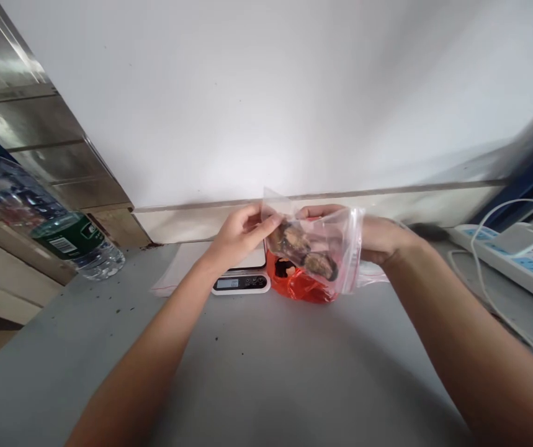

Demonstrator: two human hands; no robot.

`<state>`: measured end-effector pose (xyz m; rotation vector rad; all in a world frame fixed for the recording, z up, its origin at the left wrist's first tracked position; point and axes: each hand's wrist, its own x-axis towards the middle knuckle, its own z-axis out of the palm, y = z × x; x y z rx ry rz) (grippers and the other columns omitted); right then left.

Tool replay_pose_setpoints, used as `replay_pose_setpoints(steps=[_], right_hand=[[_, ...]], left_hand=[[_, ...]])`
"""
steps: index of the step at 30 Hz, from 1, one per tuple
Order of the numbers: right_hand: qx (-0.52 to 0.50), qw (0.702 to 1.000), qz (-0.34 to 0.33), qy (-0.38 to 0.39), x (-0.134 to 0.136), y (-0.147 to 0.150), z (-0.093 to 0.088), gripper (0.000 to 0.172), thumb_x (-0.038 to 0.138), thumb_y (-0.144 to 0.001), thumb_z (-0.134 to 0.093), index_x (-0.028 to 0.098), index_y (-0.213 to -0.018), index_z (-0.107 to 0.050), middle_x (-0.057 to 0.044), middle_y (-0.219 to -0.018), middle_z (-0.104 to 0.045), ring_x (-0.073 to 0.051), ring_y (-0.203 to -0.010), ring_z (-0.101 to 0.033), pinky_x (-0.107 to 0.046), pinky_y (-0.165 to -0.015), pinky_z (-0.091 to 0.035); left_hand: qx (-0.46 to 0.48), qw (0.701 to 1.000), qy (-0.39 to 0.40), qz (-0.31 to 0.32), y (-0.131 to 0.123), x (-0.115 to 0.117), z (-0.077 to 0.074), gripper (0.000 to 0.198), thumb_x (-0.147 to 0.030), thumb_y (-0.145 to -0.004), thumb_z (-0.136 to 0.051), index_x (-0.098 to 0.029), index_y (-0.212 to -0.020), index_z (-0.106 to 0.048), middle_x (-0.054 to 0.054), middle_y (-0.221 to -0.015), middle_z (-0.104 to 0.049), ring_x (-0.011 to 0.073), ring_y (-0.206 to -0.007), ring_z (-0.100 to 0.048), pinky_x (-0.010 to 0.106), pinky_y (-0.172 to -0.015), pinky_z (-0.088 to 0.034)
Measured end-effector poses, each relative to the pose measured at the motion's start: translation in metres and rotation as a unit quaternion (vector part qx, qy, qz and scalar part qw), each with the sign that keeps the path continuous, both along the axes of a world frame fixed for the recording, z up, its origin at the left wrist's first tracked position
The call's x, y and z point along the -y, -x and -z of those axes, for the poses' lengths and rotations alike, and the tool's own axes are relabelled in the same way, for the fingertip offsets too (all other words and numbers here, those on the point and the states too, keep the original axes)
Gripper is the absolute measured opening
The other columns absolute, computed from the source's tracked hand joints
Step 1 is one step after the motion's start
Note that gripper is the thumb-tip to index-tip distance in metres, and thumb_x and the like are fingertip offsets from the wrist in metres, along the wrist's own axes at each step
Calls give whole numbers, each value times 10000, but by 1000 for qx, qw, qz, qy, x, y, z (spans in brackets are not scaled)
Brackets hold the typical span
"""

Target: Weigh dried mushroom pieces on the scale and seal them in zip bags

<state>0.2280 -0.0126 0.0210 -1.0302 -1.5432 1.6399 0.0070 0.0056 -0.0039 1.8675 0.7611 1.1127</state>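
Between my hands, above the table, is a clear zip-lock bag (347,248) with a pink seal strip at its right end. Dark brown, wrinkled pieces like dried mushrooms (319,266) show through the plastic. My left hand (244,236) pinches the bag's left end between thumb and fingers. My right hand (373,233) is at the bag's other side, fingers curled along its upper edge; whether they are behind or inside the plastic I cannot tell. Just below sits a red plastic bag (294,285) with dark contents, beside a white digital scale (241,284) partly covered by my left hand.
White flat plastic bags (175,273) lie left of the scale. A large water bottle with a green label (68,236) stands at the left. On the right are a power strip (527,264), a charger (520,239) and a white cable. A white wall rises behind the grey table (266,372).
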Motion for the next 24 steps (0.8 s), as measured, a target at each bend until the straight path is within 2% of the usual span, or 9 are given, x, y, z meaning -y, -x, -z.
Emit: replay_pose_setpoints(steps=[3, 5, 7, 11, 14, 18, 20, 22, 24], right_hand=[[-4, 999, 16, 38, -6, 2, 5, 379, 554, -732, -878, 231, -830, -706, -54, -913, -775, -219, -870, -731, -338, -823, -606], [-5, 998, 27, 49, -12, -3, 9, 520, 740, -858, -671, 227, -905, -737, -102, -955, -790, -272, -931, -750, -409, -864, -623], [1, 998, 24, 54, -17, -7, 14, 618, 809, -892, -545, 224, -919, -744, -127, -951, -795, -304, -940, -761, -456, -867, -630], [22, 999, 22, 19, -19, -8, 19, 492, 672, -690, -878, 211, -811, -756, -86, -846, -779, -244, -842, -751, -366, -823, -625], [32, 999, 32, -10, -14, 0, 15, 429, 519, -559, -992, 203, -737, -763, -30, -717, -715, -188, -762, -706, -305, -747, -598], [65, 997, 48, -16, -11, 10, 14, 424, 470, -459, -1003, 194, -644, -740, -13, -695, -691, -135, -648, -621, -269, -594, -520], [104, 993, 43, -32, -13, 13, 16, 406, 458, -458, -989, 190, -588, -713, 6, -621, -638, -106, -555, -529, -262, -495, -423], [137, 989, 35, -52, -14, 16, 19, 408, 476, -494, -962, 189, -539, -675, 22, -549, -568, -95, -518, -464, -266, -463, -342], [146, 986, 29, -71, -13, 20, 20, 442, 505, -515, -944, 192, -498, -632, 22, -530, -543, -104, -533, -466, -275, -482, -324]], left_hand=[[16, 997, 16, -74, 7, -5, 0, 334, -457, -898, -738, -196, -728, -618, -11, -613, -620, 130, -570, -590, 248, -545, -477], [17, 992, 18, -120, 13, -9, 2, 334, -407, -917, -722, -199, -683, -602, -15, -563, -596, 118, -525, -556, 242, -519, -443], [11, 987, 14, -163, 20, -13, 4, 377, -378, -930, -704, -201, -623, -575, -17, -537, -577, 106, -496, -523, 240, -510, -415], [-28, 975, 16, -221, 32, -19, 9, 402, -369, -929, -689, -204, -584, -565, -28, -514, -538, 108, -479, -497, 246, -504, -389], [-86, 967, 41, -235, 39, -22, 12, 366, -398, -931, -674, -209, -631, -585, -10, -556, -583, 146, -526, -572, 272, -550, -460], [-159, 934, -51, -317, 39, -21, 13, 189, -348, -816, -783, -208, -902, -691, 77, -981, -770, 246, -946, -702, 359, -828, -552], [-175, 942, -82, -274, 34, -17, 12, 256, -393, -802, -790, -205, -953, -704, 90, -1088, -762, 245, -993, -682, 360, -853, -539], [-200, 969, -47, -140, 26, -10, 11, 308, -498, -838, -750, -195, -880, -713, 72, -957, -759, 208, -841, -666, 324, -751, -517], [-232, 972, -6, -33, 18, -3, 8, 376, -559, -851, -732, -189, -786, -713, 37, -790, -720, 172, -693, -607, 292, -636, -454]])
